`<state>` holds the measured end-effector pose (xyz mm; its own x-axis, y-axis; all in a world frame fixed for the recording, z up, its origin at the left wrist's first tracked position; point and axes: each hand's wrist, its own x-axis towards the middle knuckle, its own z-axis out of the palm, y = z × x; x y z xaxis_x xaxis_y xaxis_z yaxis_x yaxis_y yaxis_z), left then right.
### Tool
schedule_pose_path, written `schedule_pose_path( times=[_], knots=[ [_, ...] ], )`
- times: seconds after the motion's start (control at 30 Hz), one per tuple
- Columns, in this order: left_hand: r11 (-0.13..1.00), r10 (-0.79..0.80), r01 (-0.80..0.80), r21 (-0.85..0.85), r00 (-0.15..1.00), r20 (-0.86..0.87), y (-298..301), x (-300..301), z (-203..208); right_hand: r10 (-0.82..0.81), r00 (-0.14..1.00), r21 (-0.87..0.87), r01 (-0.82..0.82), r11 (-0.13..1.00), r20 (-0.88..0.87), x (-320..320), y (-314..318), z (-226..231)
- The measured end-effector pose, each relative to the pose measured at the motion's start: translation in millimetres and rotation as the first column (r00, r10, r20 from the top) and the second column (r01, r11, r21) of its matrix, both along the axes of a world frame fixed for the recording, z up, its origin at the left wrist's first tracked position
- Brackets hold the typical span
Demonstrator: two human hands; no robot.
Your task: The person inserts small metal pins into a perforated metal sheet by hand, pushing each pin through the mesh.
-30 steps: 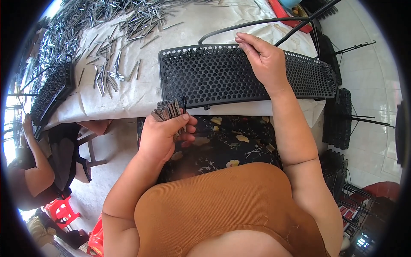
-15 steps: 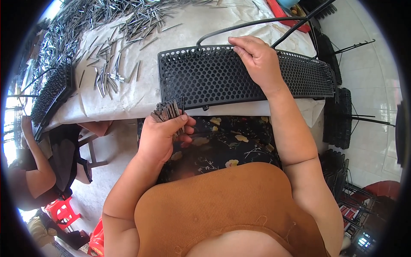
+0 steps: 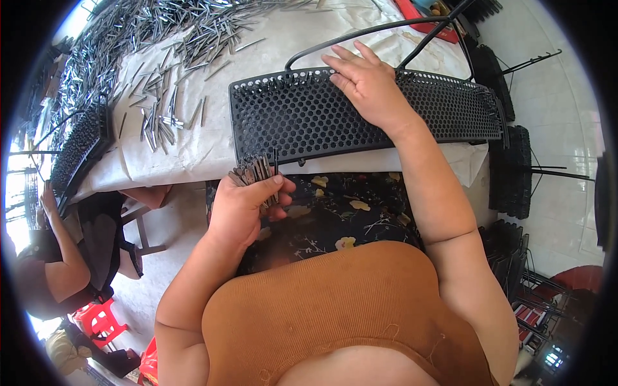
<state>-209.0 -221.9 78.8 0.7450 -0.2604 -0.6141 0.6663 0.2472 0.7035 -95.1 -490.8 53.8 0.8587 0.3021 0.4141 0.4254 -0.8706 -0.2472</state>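
Between twelve and two o'clock, on the white-covered desk [image 3: 199,161], sits our black perforated panel [image 3: 296,119], its lower side close to the near edge. Our right hand [image 3: 370,87] is at half past twelve, over the panel's upper rim, fingers spread loosely and gripping nothing that we can see; whether the fingertips touch the rim we cannot tell. Just inside nine o'clock, our left hand [image 3: 238,202] is closed around a bundle of thin strips [image 3: 250,172], their tops fanned unevenly just beside the panel's lower left corner.

That bundle looks to us like the weak point. If the thumb eases, the outer strips could slip out and drop onto the flowered cloth [image 3: 322,222] over our lap, or down to the floor. Lifting the left hand carelessly could also knock those uneven tops against the panel's lower edge and jar it. Leaning hard on one end of the panel might tip or slide it, since it lies so near the edge. Up at eleven o'clock, the heap of loose strips [image 3: 141,32] lies criss-crossed, so pulling from it hastily would probably drag neighbours along and scatter them.
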Motion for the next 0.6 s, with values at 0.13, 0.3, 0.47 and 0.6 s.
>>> schedule_pose_path(
  times=[0.13,0.3,0.47,0.6],
  knots=[
    [1.0,-0.001,0.002,-0.023,1.0,0.023,-2,-2,0,0.075,0.953,0.595,0.12,0.795,-0.293,-38,33,26],
    [0.994,-0.013,0.023,-0.103,0.995,0.095,-16,-6,9,0.696,0.363,0.776,0.413,0.476,-0.62,-88,68,51],
    [0.995,-0.067,0.078,-0.06,0.984,0.163,-21,-11,4,0.579,0.608,0.795,0.154,0.586,-0.544,-94,65,34],
    [0.996,-0.058,0.068,-0.057,0.986,0.154,-23,-9,2,0.612,0.58,0.841,0.307,0.446,-0.537,-98,67,35]
  ],
)
